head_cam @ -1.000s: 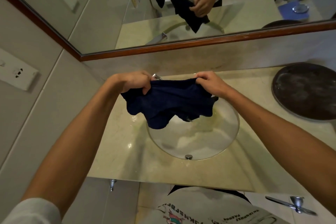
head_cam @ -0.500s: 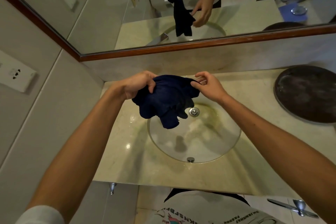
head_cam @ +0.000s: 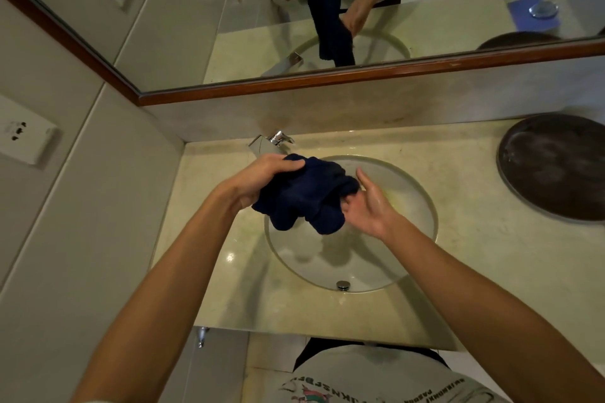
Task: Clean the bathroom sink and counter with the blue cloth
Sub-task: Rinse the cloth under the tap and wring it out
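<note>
a long beige marble counter (head_cam: 458, 271) is shown running from the left wall to the right edge of the head view. above it, a large wall mirror with a reddish-brown wooden frame (head_cam: 360, 78) is mounted, and in it the cloth, both hands and part of the basin are reflected. a round clear glass sink basin (head_cam: 402, 258) is set into the counter, with a small chrome overflow cap (head_cam: 342, 285) on its near wall. a large round dark brown tray (head_cam: 556, 170) is laid on the counter at the far right, well apart from the basin. a white wall socket plate (head_cam: 27, 137) is fixed to the left wall. a chrome faucet (head_cam: 270, 142) is seen at the back rim of the basin, just behind the left hand.

a dark navy blue terry cloth (head_cam: 304, 196) is held bunched in the air above the left half of the basin; its lower folds hang down without touching the glass. the left hand (head_cam: 262, 180) is closed around the cloth's upper left part, the fingers curled over the top of the bundle. the right hand (head_cam: 366, 203) is turned palm up beside the cloth's right end; the thumb is raised and free, while the fingertips are tucked under the fabric, so a grip cannot be confirmed.
</note>
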The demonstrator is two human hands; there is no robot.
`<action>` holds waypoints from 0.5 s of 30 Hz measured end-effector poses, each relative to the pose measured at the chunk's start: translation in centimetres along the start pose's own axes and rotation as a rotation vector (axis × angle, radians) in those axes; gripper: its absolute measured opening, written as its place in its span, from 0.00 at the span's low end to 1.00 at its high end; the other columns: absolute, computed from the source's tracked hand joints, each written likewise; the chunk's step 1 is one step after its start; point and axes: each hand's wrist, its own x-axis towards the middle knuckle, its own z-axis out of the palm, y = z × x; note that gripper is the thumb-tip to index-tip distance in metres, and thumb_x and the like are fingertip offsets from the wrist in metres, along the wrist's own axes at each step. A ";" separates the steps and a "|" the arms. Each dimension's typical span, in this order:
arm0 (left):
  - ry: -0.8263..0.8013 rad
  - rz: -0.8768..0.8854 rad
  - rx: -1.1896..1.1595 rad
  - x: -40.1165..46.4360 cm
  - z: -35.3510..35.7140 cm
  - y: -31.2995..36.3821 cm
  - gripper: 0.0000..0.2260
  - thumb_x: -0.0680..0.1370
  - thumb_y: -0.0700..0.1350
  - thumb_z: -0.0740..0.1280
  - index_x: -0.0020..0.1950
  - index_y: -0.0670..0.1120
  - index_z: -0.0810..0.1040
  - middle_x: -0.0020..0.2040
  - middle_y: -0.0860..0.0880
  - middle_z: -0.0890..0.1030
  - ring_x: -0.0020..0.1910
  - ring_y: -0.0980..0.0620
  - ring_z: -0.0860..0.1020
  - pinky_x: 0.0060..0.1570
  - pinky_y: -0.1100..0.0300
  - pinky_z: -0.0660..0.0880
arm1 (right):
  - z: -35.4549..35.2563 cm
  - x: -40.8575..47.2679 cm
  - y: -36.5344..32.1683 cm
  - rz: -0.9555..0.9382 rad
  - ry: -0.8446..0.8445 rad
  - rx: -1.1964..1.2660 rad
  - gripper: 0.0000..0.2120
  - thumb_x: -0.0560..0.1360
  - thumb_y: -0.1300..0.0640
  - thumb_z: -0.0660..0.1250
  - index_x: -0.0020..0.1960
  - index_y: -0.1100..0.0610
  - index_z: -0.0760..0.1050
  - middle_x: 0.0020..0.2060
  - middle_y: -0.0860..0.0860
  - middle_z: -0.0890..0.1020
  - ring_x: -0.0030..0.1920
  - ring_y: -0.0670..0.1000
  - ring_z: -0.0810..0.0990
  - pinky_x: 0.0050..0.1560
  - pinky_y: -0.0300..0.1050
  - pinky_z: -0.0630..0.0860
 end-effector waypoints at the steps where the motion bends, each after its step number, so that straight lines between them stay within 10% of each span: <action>1: 0.004 0.005 0.002 0.0 0.1 -0.7 0.14 0.81 0.48 0.69 0.59 0.38 0.81 0.49 0.43 0.85 0.46 0.47 0.84 0.44 0.56 0.79 | 0.6 0.0 -0.9 -0.074 0.037 -0.028 0.29 0.81 0.41 0.63 0.74 0.60 0.71 0.65 0.57 0.81 0.63 0.57 0.81 0.66 0.52 0.75; 15: -0.047 -0.221 -0.278 2.2 4.6 -6.7 0.33 0.72 0.68 0.69 0.66 0.45 0.80 0.61 0.45 0.85 0.61 0.46 0.82 0.55 0.53 0.78 | 3.6 -1.9 -7.8 -0.291 0.111 -0.759 0.17 0.80 0.59 0.70 0.67 0.61 0.75 0.58 0.58 0.85 0.60 0.56 0.84 0.60 0.49 0.80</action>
